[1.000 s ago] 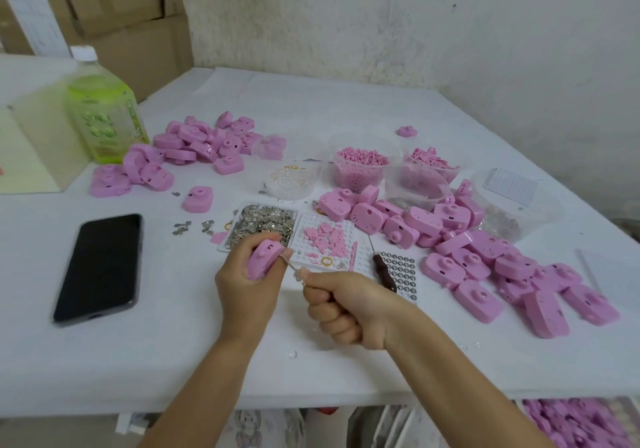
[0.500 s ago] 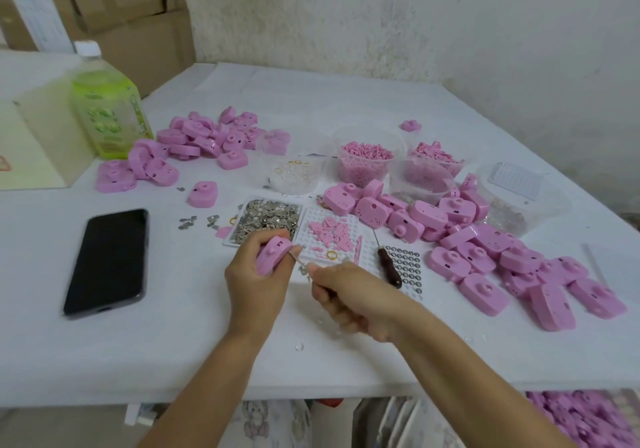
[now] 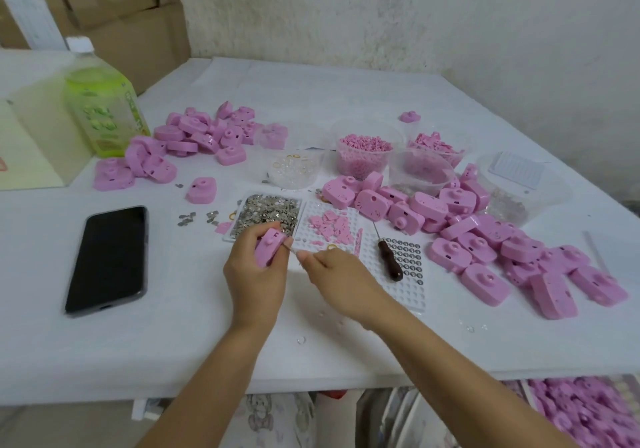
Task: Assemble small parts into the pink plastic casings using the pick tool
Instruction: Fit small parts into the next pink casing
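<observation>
White table [image 3: 180,343], pink casing [image 3: 266,249], thin pick [image 3: 290,249].

A pink plastic casing [image 3: 267,247] stands tilted on edge, gripped by the left hand [image 3: 256,276]. A thin metal pick [image 3: 290,249], pinched by the right hand [image 3: 334,276], meets the casing's right side. A brown-handled pick [image 3: 388,262] lies flat just right of that hand.

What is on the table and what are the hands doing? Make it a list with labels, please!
left hand: holds a casing
right hand: pinches a pick, tip at the casing
awl: lies on a tray, untouched
phone: flat, left of the hands
bottle: upright, far left
left pile: casings by the bottle
right pile: casings right of the tray
</observation>
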